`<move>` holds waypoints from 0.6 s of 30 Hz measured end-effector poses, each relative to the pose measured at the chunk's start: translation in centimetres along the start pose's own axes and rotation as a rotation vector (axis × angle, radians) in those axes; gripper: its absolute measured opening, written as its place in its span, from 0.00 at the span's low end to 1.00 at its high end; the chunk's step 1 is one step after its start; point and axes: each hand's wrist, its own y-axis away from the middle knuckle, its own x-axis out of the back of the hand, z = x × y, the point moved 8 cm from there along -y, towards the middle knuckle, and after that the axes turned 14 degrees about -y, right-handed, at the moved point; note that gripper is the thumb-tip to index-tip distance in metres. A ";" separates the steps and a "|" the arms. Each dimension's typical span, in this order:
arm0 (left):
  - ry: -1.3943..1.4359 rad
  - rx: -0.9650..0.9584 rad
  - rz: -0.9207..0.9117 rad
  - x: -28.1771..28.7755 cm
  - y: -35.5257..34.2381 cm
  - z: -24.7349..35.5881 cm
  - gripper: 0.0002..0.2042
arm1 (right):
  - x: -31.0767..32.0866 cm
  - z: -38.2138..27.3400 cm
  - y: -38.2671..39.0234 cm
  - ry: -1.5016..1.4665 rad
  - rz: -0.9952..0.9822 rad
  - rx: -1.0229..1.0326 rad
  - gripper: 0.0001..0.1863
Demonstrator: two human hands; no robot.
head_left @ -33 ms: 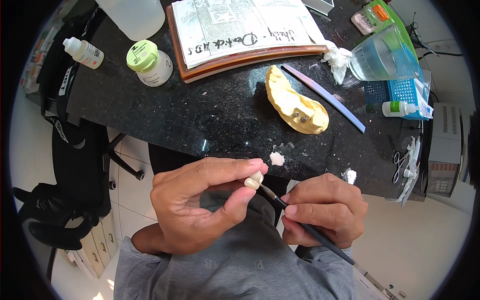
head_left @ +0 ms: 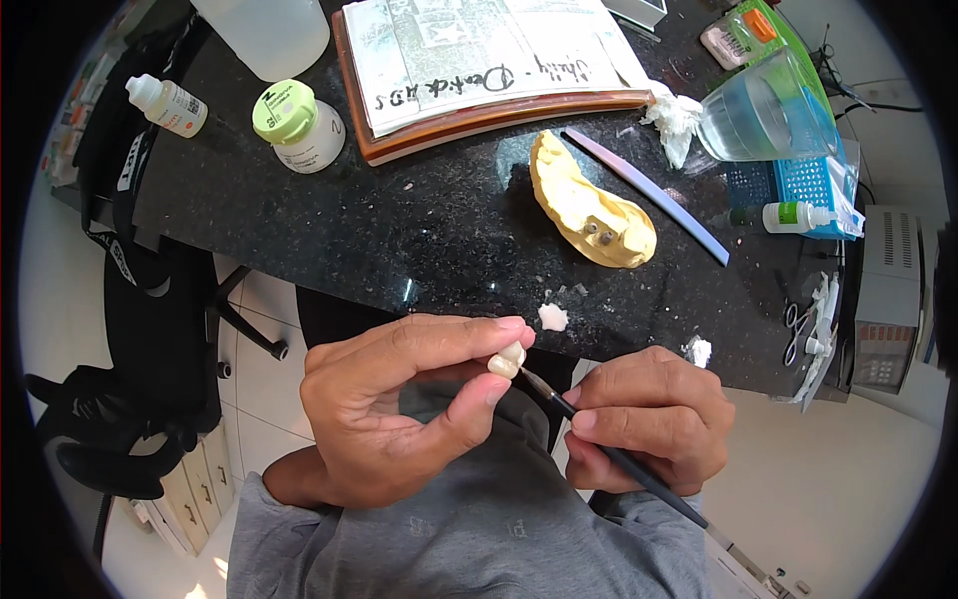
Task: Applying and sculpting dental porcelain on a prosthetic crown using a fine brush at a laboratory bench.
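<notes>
My left hand (head_left: 399, 409) pinches a small cream-coloured tooth crown (head_left: 506, 363) between thumb and index fingertip. In my right hand (head_left: 649, 419) is a thin dark-handled brush (head_left: 629, 466), its pointed tip touching or very close to the crown's right side. Beyond my hands, a yellow dental cast (head_left: 589, 215) with two metal posts lies on the black speckled counter (head_left: 239, 210). A small pale blob of material (head_left: 553, 317) sits near the counter's front edge, and a white lump (head_left: 699, 351) is just past my right hand.
A paper pad on a brown board (head_left: 489, 50), jars (head_left: 299, 140), a dropper bottle (head_left: 165, 110) and a long file (head_left: 649, 195) lie behind. At right are a glass (head_left: 748, 115), blue basket (head_left: 808, 180), scissors (head_left: 794, 324) and grey machine (head_left: 888, 290). A black chair (head_left: 150, 349) stands left.
</notes>
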 end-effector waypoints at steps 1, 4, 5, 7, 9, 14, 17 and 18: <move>0.000 0.000 0.001 0.0 0.0 0.0 0.13 | 0.0 0.0 0.0 0.000 0.000 0.000 0.13; 0.019 0.003 0.009 0.0 0.0 -0.1 0.13 | -0.1 0.0 0.0 -0.007 0.007 0.005 0.13; 0.018 -0.009 0.010 0.0 0.0 -0.1 0.13 | -0.1 0.0 0.0 0.000 0.007 0.005 0.13; 0.017 -0.020 0.010 0.1 0.0 0.0 0.13 | -0.1 0.0 0.0 0.007 0.006 0.006 0.13; 0.013 -0.018 0.007 0.0 0.0 0.0 0.13 | -0.1 0.0 0.0 0.010 0.004 0.008 0.13; -0.006 -0.104 -0.010 0.1 -0.2 0.0 0.16 | 0.1 0.1 0.2 -0.009 0.056 0.016 0.12; -0.006 -0.114 -0.015 0.1 -0.2 0.1 0.16 | 0.0 0.2 0.2 0.000 0.056 0.009 0.12; -0.001 -0.112 -0.017 0.1 -0.2 0.1 0.16 | 0.0 0.2 0.2 0.006 0.054 0.006 0.12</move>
